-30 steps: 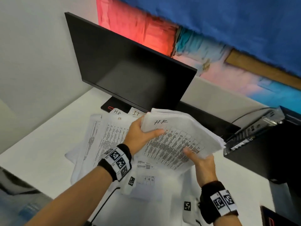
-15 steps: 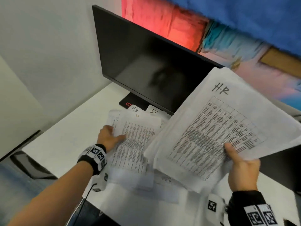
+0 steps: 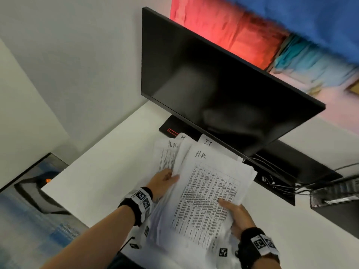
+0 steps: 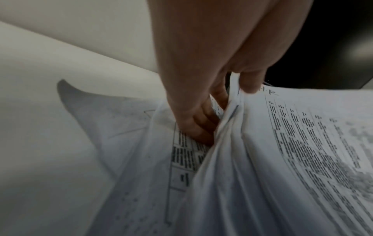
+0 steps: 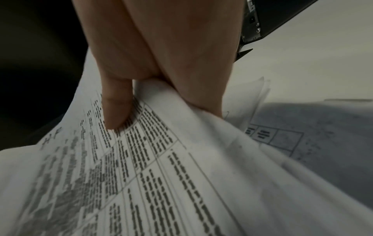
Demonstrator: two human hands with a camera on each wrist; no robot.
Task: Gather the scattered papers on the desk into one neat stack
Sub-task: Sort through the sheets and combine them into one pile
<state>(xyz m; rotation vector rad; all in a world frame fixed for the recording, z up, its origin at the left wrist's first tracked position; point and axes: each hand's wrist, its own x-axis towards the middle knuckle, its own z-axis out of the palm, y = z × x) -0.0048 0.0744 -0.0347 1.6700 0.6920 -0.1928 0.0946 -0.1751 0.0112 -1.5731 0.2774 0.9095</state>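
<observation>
A thick stack of printed papers point(image 3: 206, 193), its top sheet marked "H.R", hangs tilted low over the white desk point(image 3: 108, 167). My right hand point(image 3: 238, 215) grips its near right edge, thumb point(image 5: 117, 111) on top and fingers hidden beneath. My left hand point(image 3: 164, 180) pinches the stack's left edge, thumb point(image 4: 250, 81) on top, fingers point(image 4: 198, 126) under it against a lower sheet. Loose sheets lie under and behind the stack: one marked "H.R." point(image 3: 167, 154), one marked "IT" point(image 3: 208, 142), and more papers point(image 3: 174, 247) at the desk's front edge.
A dark monitor point(image 3: 213, 84) on a black base point(image 3: 170, 130) stands just behind the papers. Cables point(image 3: 279, 183) and a black device point(image 3: 334, 197) sit at the right. The desk's left edge drops to the floor, with bare desk left of the papers.
My right hand has lowered the raised stack down over the loose sheets. My left hand left the "H.R." sheet and took the stack's left edge.
</observation>
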